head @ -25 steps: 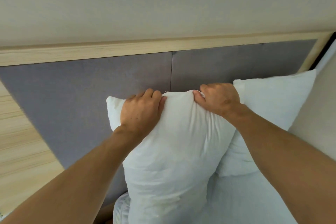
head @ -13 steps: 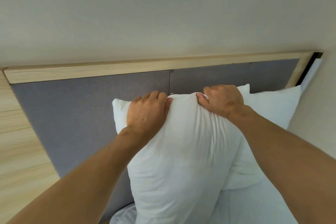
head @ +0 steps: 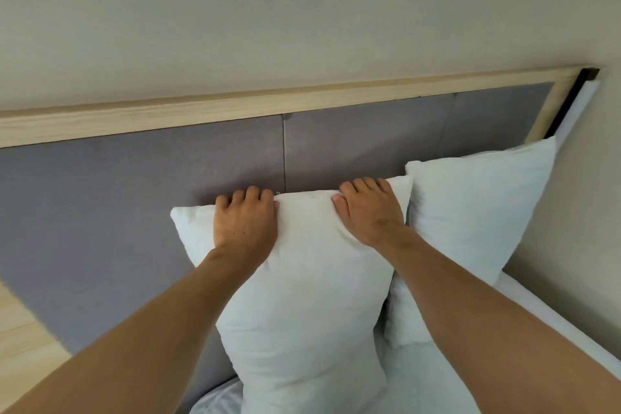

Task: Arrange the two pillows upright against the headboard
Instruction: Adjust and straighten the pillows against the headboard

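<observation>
A white pillow (head: 302,306) stands upright against the grey padded headboard (head: 134,198). My left hand (head: 245,222) lies over its top edge left of centre, fingers curled behind the edge. My right hand (head: 368,210) grips the same top edge near its right corner. A second white pillow (head: 470,222) leans upright against the headboard at the right, its left side partly behind the first pillow and my right forearm.
The headboard has a light wooden frame (head: 235,109) under a beige wall (head: 302,17). A beige side wall (head: 578,212) closes the right. White bedding (head: 430,380) lies below the pillows. Light wood panelling (head: 23,329) shows at the lower left.
The pillow in my hands has moved back and down, flatter against the headboard. My fingers now lie over its top edge rather than pinching it. The view has tilted down and right.
</observation>
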